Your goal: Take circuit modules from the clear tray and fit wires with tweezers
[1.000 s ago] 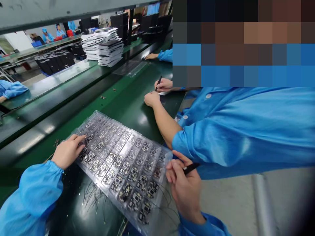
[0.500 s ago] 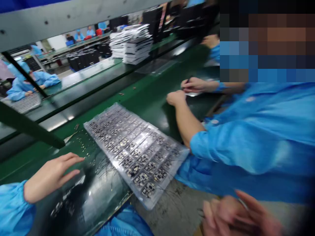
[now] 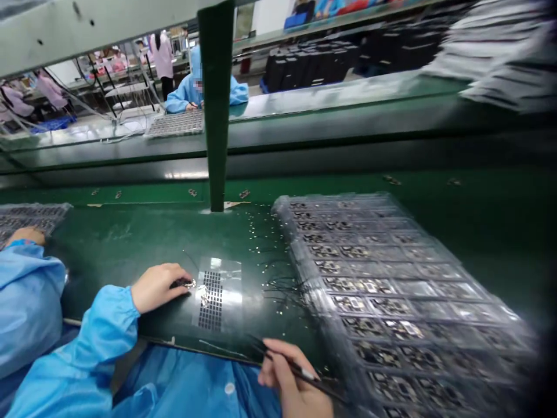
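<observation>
Pinching a small component under my left hand, low and left of centre on the green counter.
I am curling those fingers closed around it, just left of a shiny perforated patch; my right hand, at the bottom centre, is gripping black tweezers beside the clear tray of parts filling the right half.
</observation>
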A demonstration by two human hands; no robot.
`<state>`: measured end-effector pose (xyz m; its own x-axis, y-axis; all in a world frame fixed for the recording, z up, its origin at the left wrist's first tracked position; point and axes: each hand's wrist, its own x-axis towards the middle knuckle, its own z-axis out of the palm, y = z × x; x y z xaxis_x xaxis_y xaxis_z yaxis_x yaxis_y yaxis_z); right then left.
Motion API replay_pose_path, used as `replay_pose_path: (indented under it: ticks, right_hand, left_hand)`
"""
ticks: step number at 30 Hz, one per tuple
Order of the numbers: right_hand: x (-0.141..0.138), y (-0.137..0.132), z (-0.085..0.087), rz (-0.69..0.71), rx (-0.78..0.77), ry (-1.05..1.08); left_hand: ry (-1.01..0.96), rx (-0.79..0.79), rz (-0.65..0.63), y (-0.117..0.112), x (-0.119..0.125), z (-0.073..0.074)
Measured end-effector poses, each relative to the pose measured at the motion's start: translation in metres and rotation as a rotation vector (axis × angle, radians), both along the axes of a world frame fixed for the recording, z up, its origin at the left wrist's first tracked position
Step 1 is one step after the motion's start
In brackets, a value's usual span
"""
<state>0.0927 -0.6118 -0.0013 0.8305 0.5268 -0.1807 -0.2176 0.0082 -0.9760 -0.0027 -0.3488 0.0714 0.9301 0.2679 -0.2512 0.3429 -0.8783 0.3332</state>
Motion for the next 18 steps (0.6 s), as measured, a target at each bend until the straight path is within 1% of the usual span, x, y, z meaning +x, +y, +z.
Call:
replay_pose_path:
  ticks: [2,3,5,6,9,11,12,13,15,18]
  right_hand:
    - [0.000,0.018,0.000,0.073,-0.061,-0.004]
    - [0.000,0.027,0.000,0.086,-0.086,-0.048]
    - [0.000,0.041,0.001,0.119,-0.121,-0.169]
    - [0.000,0.047,0.001,0.138,-0.139,-0.236]
    - [-0.002,0.057,-0.001,0.167,-0.193,-0.400]
    - [-0.004,0.060,-0.003,0.164,-0.203,-0.448]
    - [-0.005,0.060,-0.004,0.158,-0.199,-0.451]
    - [-0.006,0.060,-0.004,0.148,-0.190,-0.447]
    - [-0.006,0.060,-0.005,0.129,-0.166,-0.434]
    - [-0.004,0.059,-0.006,0.105,-0.157,-0.427]
  left_hand:
    - [-0.071,0.030,0.049,-0.007,-0.007,-0.019]
    - [-0.109,0.052,0.069,-0.010,-0.008,-0.027]
    - [-0.163,0.090,0.097,-0.010,-0.011,-0.040]
    - [-0.181,0.104,0.111,-0.009,-0.013,-0.044]
    - [-0.222,0.171,0.208,0.002,-0.020,-0.047]
    - [-0.255,0.236,0.278,0.006,-0.023,-0.045]
    - [-0.273,0.251,0.286,0.005,-0.023,-0.044]
    - [-0.286,0.248,0.272,0.001,-0.021,-0.043]
    - [-0.274,0.196,0.193,-0.013,-0.013,-0.043]
    - [-0.182,0.128,0.100,-0.036,0.002,-0.045]
